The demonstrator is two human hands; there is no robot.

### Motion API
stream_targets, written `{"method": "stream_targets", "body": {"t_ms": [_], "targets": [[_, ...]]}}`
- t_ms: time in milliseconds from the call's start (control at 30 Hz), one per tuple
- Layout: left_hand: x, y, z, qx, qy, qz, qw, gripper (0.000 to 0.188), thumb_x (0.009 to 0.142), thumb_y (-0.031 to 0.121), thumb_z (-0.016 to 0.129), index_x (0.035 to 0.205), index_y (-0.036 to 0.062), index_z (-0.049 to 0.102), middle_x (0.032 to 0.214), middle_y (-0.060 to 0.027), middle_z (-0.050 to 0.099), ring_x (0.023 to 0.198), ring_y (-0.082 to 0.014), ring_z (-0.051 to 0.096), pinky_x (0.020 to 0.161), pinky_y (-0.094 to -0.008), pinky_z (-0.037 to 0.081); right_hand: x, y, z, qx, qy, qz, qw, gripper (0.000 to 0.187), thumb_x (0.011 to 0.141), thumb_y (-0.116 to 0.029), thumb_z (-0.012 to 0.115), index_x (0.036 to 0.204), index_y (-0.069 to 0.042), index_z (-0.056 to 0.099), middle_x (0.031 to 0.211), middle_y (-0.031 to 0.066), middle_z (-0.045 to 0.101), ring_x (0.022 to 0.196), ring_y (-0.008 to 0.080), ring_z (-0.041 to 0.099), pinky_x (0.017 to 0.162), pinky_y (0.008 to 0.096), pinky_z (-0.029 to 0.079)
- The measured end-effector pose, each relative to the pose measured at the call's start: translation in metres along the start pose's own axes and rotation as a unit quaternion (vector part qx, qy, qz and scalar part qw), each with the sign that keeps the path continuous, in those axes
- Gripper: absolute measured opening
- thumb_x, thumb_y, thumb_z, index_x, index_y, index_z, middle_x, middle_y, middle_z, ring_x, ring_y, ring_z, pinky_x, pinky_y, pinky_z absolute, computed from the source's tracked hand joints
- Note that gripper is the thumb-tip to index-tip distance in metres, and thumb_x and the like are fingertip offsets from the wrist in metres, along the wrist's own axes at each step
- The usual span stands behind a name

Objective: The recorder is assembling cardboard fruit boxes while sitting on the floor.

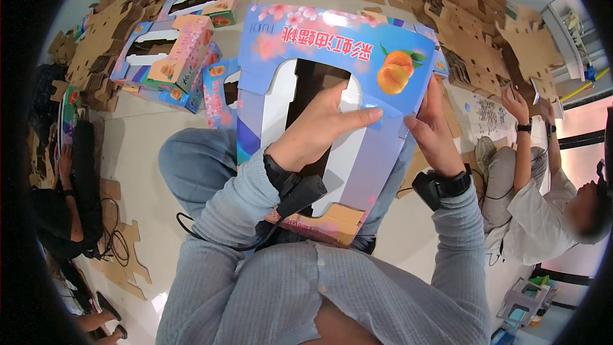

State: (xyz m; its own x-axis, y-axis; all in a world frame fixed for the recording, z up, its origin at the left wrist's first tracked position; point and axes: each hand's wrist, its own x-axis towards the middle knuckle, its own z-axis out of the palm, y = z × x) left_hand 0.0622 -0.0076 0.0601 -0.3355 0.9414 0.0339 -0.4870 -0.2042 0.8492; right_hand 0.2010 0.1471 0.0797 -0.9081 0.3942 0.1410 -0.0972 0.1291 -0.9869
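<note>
I hold a blue and pink printed cardboard box (332, 45) with peach pictures over my lap, partly folded, its white inner side toward me. My left hand (319, 129) reaches into the box's cut-out opening and presses on a white inner flap, thumb stretched to the right. My right hand (434, 129) grips the box's right edge near the peach picture. Both wrists carry black strapped devices. The lower brown flap (332, 223) of the box rests near my stomach.
Several folded boxes of the same print (172, 51) lie on the floor at the upper left. Flat brown cardboard blanks (485, 32) are piled along the top and right. A seated person (543, 211) works at the right; another person's arm (67, 172) shows at the left.
</note>
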Motion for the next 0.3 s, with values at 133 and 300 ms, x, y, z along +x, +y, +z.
{"method": "stream_targets", "body": {"t_ms": [133,300], "targets": [[0.0001,-0.0013,0.003,-0.015,-0.007,-0.021,1.0,0.042,0.089,0.013,0.065,0.124,-0.0012,0.049,0.112,-0.0037,0.06,0.101,-0.011,0.055,0.092,-0.0288,0.043,-0.0053,0.0016,0.0002,-0.024,0.003,-0.008,1.0,0.091,0.078,0.003,0.054,0.15,-0.008,-0.001,0.15,0.0142,0.022,0.138,0.0242,0.025,0.111,0.0353,0.022],[0.0006,-0.0015,0.0025,-0.031,-0.032,-0.039,0.998,0.043,0.089,0.014,0.064,0.126,0.0003,0.046,0.114,-0.0035,0.058,0.103,-0.0108,0.053,0.093,-0.0294,0.042,-0.0069,-0.0009,0.0059,-0.018,0.002,0.018,1.0,0.089,0.078,0.003,0.052,0.151,-0.012,0.002,0.153,0.01,0.013,0.142,0.0255,0.02,0.114,0.0346,0.02]]}}
